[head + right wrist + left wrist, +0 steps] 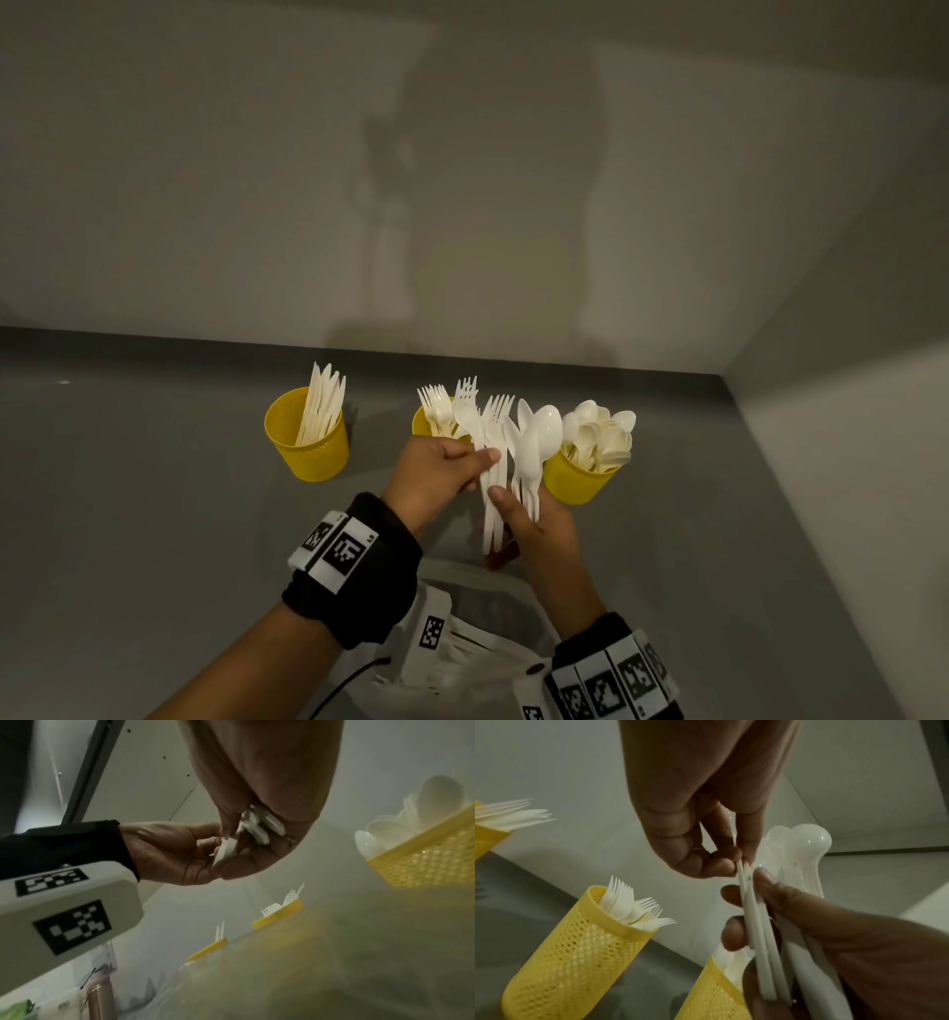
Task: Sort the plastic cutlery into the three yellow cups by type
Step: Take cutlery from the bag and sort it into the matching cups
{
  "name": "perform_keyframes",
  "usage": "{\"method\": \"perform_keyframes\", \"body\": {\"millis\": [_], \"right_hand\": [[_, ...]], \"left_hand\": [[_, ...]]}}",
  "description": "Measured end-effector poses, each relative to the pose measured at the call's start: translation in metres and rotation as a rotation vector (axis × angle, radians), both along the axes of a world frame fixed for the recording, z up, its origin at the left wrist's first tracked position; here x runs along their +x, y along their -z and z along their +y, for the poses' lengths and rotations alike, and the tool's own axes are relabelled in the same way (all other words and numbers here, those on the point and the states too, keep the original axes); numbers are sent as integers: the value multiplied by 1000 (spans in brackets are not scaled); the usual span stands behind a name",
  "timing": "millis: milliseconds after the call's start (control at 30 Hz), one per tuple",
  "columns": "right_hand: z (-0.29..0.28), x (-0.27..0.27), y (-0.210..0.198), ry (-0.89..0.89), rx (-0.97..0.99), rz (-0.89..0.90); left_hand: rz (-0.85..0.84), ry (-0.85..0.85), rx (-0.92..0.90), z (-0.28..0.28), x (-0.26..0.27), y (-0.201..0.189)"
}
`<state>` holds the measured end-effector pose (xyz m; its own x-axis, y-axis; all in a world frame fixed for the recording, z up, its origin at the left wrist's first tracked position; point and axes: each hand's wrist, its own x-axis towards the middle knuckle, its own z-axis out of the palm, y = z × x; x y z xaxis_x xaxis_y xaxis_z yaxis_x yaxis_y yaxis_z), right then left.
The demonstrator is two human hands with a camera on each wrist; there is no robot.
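Counter (154,514): grey, set into corner of pale walls.
Cups (308,452): three, on counter.
Right hand (539,524): gripping cutlery bundle (506,462) above counter.
Left hand (436,473): pinching fork handles.

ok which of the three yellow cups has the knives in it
The leftmost yellow cup, standing apart from the other two: it holds pointed blades, while the middle cup holds forks and the right cup spoons.
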<state>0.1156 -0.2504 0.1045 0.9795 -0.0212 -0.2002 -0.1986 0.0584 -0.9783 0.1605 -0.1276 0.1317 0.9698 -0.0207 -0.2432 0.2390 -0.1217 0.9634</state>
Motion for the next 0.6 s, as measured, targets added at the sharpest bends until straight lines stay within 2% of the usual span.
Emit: {"method": "perform_keyframes", "body": {"millis": [200, 300, 433, 533, 600], "right_hand": [[0, 2, 5, -14, -9, -25], [0, 4, 7, 38, 37, 3], [-13, 7, 17, 188, 95, 12], [-28, 0, 18, 255, 79, -28], [-35, -4, 16, 249, 39, -48]], "left_hand": [[31, -29, 2, 2, 3, 2], [32, -53, -47, 8, 6, 1], [-22, -261, -96, 31, 31, -4], [-81, -345, 24, 43, 55, 4], [-73, -304, 126, 42, 66, 17]]}}
